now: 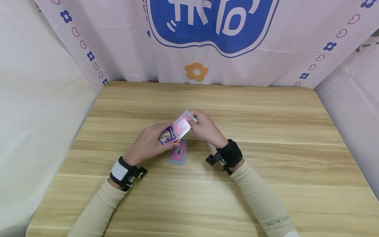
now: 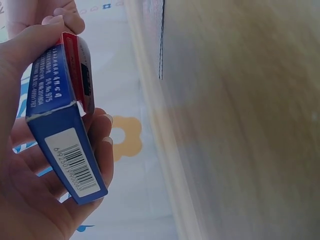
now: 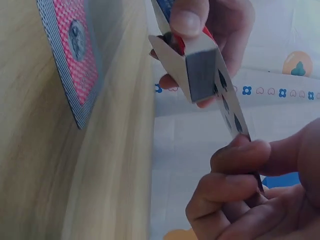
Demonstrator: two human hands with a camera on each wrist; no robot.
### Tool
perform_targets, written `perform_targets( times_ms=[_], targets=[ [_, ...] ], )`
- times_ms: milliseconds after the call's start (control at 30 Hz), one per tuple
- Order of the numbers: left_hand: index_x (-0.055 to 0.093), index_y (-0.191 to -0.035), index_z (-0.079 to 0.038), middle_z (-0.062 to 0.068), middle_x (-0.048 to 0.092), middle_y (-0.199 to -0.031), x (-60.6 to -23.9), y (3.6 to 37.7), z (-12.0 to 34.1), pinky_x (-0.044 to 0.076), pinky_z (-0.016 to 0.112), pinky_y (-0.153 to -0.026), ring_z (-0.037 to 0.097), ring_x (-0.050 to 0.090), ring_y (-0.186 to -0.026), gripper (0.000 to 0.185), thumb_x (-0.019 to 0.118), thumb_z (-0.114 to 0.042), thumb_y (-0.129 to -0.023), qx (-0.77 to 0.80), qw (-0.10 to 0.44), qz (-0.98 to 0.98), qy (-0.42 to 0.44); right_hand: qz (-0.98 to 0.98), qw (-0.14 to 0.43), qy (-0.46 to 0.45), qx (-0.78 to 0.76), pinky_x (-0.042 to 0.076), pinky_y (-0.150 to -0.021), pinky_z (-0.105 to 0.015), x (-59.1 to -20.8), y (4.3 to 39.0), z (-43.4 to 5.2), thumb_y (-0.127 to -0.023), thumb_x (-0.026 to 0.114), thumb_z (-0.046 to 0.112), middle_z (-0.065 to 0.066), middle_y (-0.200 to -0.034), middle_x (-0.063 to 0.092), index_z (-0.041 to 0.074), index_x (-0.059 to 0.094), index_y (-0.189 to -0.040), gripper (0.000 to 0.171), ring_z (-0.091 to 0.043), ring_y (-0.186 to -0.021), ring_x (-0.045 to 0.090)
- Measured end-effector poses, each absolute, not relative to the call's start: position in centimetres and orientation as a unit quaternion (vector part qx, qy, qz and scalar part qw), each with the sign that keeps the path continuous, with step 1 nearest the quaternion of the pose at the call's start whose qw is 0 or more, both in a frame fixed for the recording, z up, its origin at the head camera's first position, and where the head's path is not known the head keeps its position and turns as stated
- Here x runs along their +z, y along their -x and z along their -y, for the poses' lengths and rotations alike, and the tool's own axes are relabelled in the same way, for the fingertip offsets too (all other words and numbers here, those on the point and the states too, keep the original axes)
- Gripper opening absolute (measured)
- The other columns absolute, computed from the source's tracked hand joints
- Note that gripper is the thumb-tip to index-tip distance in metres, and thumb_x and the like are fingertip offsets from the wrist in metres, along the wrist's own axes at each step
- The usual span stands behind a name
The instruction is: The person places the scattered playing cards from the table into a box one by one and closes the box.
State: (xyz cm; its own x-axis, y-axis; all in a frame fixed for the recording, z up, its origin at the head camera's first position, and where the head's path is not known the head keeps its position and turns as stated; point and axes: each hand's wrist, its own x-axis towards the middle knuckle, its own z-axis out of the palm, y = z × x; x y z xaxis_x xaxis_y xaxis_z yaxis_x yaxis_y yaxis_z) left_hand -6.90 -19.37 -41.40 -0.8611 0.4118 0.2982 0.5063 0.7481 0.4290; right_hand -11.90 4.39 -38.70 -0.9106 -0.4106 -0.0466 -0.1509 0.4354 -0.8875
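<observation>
In the head view, my left hand [image 1: 145,143] grips a small playing-card box [image 1: 167,135], thumb on one side and fingers on the other. Its blue sides and a white barcode label [image 2: 74,162] face the left wrist camera. A pale end flap [image 3: 201,75] stands folded out from the box in the right wrist view. My right hand [image 1: 207,129] pinches the outer end of a playing card [image 1: 181,125], whose other end overlaps the box. Dark spade pips mark the card's face, and its back is pink-patterned. Below the box, another pink-backed playing card [image 1: 177,156] lies face down.
The wood-grain table [image 1: 237,197] spreads around both hands. A printed curtain [image 1: 118,49] with a large blue emblem hangs behind its far edge, and pale cloth [image 1: 35,98] hangs at the sides. Each wrist wears a black strap [image 1: 229,154] with a small camera.
</observation>
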Motion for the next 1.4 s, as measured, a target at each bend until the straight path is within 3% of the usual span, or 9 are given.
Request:
perform_targets(
  times_ms=[233, 467, 667, 933, 1067, 1167, 1300, 1400],
  targets=[
    [0.062, -0.145, -0.007, 0.011, 0.077, -0.118, -41.4, 6.8, 19.3, 0.055, 0.031, -0.071, 0.016, 0.069, -0.087, 0.084, 0.086, -0.057, -0.082, -0.254, 0.085, 0.934, 0.236, -0.829, 0.128, 0.145, -0.525, 0.037, -0.055, -0.023, -38.8, 11.5, -4.0, -0.11, 0.051, 0.016, -0.01, -0.086, 0.064, 0.002, 0.06, -0.108, 0.017, -0.013, -0.061, 0.048],
    [0.062, -0.145, -0.006, 0.014, 0.076, -0.123, -41.3, 6.8, 19.2, 0.057, 0.034, -0.073, 0.019, 0.072, -0.092, 0.083, 0.086, -0.056, -0.082, -0.249, 0.082, 0.939, 0.223, -0.814, 0.125, 0.118, -0.554, 0.036, -0.054, -0.023, -39.0, 11.2, -3.6, -0.11, 0.052, 0.018, -0.018, -0.084, 0.064, 0.002, 0.057, -0.109, 0.017, -0.013, -0.06, 0.049],
    [0.062, -0.143, -0.003, 0.016, 0.077, -0.119, -41.2, 6.8, 19.3, 0.057, 0.034, -0.07, 0.02, 0.071, -0.088, 0.081, 0.087, -0.052, -0.083, -0.247, 0.094, 0.939, 0.222, -0.804, 0.13, 0.112, -0.569, 0.04, -0.054, -0.023, -39.3, 10.8, -3.1, -0.11, 0.051, 0.016, -0.023, -0.088, 0.067, 0.002, 0.056, -0.107, 0.015, -0.018, -0.064, 0.057],
    [0.062, -0.143, -0.001, 0.019, 0.076, -0.123, -41.3, 6.9, 19.5, 0.057, 0.036, -0.07, 0.022, 0.073, -0.091, 0.079, 0.087, -0.049, -0.084, -0.241, 0.098, 0.938, 0.227, -0.809, 0.195, 0.176, -0.526, 0.039, -0.052, -0.024, -39.3, 10.8, -3.0, -0.109, 0.055, 0.017, -0.003, -0.069, 0.063, 0.003, 0.063, -0.104, 0.017, -0.028, -0.061, 0.06],
    [0.062, -0.143, -0.003, 0.018, 0.076, -0.124, -41.3, 6.8, 19.4, 0.058, 0.037, -0.073, 0.022, 0.073, -0.093, 0.08, 0.087, -0.05, -0.084, -0.241, 0.096, 0.94, 0.223, -0.809, 0.199, 0.16, -0.529, 0.041, -0.057, -0.024, -39.2, 11.3, -3.6, -0.109, 0.055, 0.02, -0.01, -0.082, 0.067, 0.004, 0.067, -0.112, 0.021, -0.023, -0.069, 0.061],
    [0.062, -0.144, -0.004, 0.018, 0.076, -0.123, -41.3, 6.8, 19.4, 0.058, 0.036, -0.073, 0.022, 0.073, -0.093, 0.082, 0.087, -0.052, -0.083, -0.24, 0.095, 0.941, 0.22, -0.803, 0.185, 0.133, -0.551, 0.043, -0.061, -0.023, -39.1, 11.5, -4.0, -0.108, 0.056, 0.02, -0.017, -0.093, 0.068, 0.004, 0.067, -0.116, 0.02, -0.029, -0.08, 0.064],
    [0.061, -0.145, -0.004, 0.017, 0.076, -0.124, -41.3, 6.8, 19.4, 0.057, 0.035, -0.072, 0.021, 0.072, -0.091, 0.082, 0.087, -0.052, -0.083, -0.238, 0.095, 0.94, 0.224, -0.797, 0.172, 0.134, -0.563, 0.044, -0.06, -0.023, -39.0, 11.5, -4.1, -0.106, 0.061, 0.015, -0.022, -0.092, 0.068, 0.003, 0.07, -0.109, 0.015, -0.039, -0.085, 0.065],
    [0.061, -0.144, -0.004, 0.017, 0.075, -0.125, -41.4, 6.8, 19.4, 0.058, 0.036, -0.073, 0.021, 0.073, -0.093, 0.082, 0.088, -0.051, -0.082, -0.241, 0.097, 0.938, 0.231, -0.794, 0.172, 0.147, -0.564, 0.046, -0.058, -0.023, -39.2, 11.4, -3.8, -0.103, 0.065, 0.012, -0.017, -0.086, 0.07, 0.002, 0.071, -0.104, 0.012, -0.032, -0.076, 0.067]
  ],
)
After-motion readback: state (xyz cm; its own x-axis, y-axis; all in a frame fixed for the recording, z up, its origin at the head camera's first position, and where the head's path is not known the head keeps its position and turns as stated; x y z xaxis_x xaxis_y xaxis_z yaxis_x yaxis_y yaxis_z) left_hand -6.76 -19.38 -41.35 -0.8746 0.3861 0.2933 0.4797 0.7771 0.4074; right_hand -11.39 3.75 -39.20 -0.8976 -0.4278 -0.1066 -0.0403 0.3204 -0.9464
